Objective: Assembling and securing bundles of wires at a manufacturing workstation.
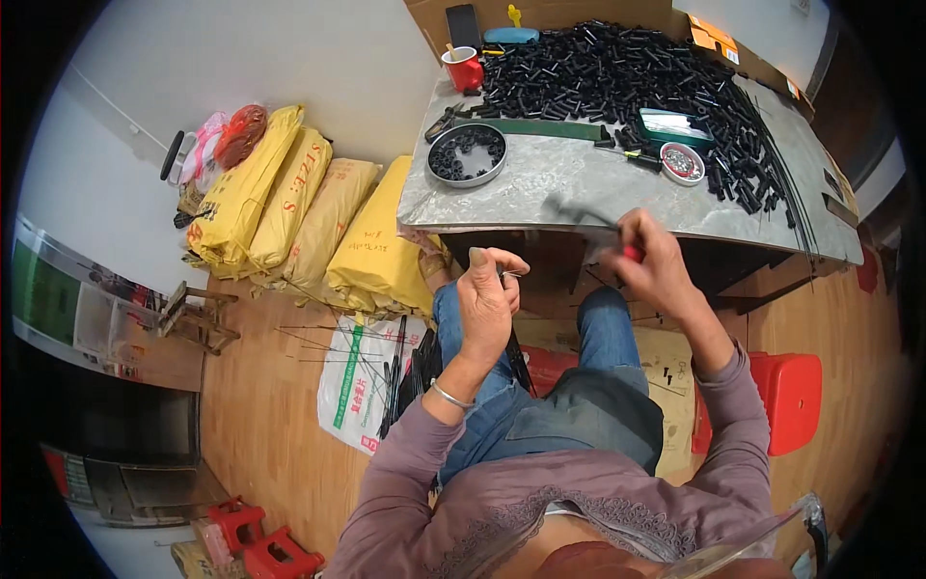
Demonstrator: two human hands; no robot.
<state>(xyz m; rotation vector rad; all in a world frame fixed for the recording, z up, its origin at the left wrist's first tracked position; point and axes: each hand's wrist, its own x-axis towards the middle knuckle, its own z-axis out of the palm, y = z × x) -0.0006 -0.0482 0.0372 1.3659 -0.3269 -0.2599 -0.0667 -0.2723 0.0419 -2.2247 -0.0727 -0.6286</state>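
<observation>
My left hand (489,299) is raised in front of the table edge, thumb and fingers pinched together. A small, thin, shiny piece (511,274) shows at its fingers, too small to name. To its right, my right hand (656,262) is closed around a red-handled tool (632,253). The tool's dark end is smeared by motion and points left, over the table's front edge. Beyond my hands, a round metal tray (467,178) of small black rings stands on the grey table (550,179). A small round dish (682,164) of shiny bits sits farther right.
A large heap of short black tubes (617,72) covers the table's back. A red mug (464,69) stands at its left. Yellow sacks (376,241) lean by the wall, and thin black rods (394,376) lie near my legs. A red stool (791,400) is at my right.
</observation>
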